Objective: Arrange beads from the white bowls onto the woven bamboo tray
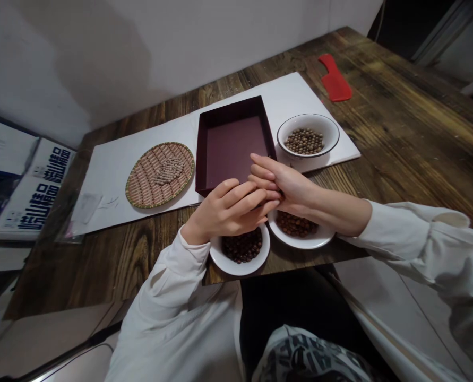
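Observation:
My left hand (pixel 231 209) and my right hand (pixel 286 183) meet above two white dishes near the table's front edge. The left fingers are bent and reach against the right hand's curled fingers. My right hand is cupped, its thumb on top. What lies between them is mostly hidden; only a small dark spot shows near the right palm. Under the left hand, dark brown beads (pixel 242 246) fill a small white dish (pixel 239 269). Below the right hand and wrist, reddish-brown beads (pixel 298 225) sit in a larger white dish (pixel 310 244).
Beyond my hands, a dark maroon tray (pixel 236 143) lies on a white board (pixel 109 159). A round woven mat (pixel 140 185) with small pale beads (pixel 169 171) is left of it. To the right are a white bowl (pixel 327 127) of tan beads and a red comb (pixel 335 82).

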`<state>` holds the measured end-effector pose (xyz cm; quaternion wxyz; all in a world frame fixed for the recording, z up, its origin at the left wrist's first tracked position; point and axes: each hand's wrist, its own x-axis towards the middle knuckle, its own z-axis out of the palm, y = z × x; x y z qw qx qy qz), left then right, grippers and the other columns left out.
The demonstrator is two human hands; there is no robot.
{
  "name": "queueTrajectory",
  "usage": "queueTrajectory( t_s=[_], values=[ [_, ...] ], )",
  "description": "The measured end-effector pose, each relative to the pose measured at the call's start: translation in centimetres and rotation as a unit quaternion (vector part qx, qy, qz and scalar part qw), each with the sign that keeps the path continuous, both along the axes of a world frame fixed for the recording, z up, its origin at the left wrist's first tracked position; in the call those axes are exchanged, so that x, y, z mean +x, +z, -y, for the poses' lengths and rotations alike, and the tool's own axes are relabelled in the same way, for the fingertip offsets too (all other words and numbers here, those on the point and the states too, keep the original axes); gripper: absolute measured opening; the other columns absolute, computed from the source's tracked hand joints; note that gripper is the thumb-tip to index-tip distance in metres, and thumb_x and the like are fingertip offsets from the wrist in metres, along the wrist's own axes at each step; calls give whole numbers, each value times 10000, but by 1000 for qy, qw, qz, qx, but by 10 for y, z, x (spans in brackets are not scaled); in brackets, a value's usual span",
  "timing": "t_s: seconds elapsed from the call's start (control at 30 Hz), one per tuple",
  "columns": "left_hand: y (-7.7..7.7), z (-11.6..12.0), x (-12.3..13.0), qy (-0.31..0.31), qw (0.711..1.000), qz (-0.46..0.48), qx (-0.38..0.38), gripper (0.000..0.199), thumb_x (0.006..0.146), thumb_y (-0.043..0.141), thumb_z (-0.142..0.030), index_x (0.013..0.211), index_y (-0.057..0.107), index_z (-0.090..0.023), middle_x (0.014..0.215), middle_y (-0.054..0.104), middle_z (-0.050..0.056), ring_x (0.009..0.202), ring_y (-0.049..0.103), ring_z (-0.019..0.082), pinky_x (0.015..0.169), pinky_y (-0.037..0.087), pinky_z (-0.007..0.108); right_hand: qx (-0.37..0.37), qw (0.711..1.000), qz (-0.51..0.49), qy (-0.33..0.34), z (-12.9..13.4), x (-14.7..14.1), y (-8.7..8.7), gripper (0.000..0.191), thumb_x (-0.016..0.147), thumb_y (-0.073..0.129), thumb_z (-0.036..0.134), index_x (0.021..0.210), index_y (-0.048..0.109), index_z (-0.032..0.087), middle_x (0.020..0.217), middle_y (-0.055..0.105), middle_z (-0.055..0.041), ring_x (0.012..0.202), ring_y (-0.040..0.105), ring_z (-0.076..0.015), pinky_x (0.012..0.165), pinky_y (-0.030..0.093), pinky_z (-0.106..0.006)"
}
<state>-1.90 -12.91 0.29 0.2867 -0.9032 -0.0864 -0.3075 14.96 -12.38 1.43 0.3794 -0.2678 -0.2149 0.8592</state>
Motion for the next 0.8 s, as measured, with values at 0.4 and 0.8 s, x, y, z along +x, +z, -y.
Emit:
queueTrajectory(
  t_s=[0.4,0.8],
  values=[
    [-1,-1,-3,0,1000,-19,-4,269,974,521,-391,1162,659,-256,999,700,26,1005,621,159,929,418,317,-11,1000,8,-4,1,0,1,555,1028,364,335,507,249,178,396,243,73,326,147,-40,287,122,-139],
    [-3,-2,-3,-4,1000,-13,-16,281,984,490,-410,1143,666,-260,1028,692,29,1024,619,164,929,417,327,-7,1000,-11,9,-1,3,-3,547,1029,348,325,510,245,184,391,264,67,319,184,-50,301,153,-154]
  ],
)
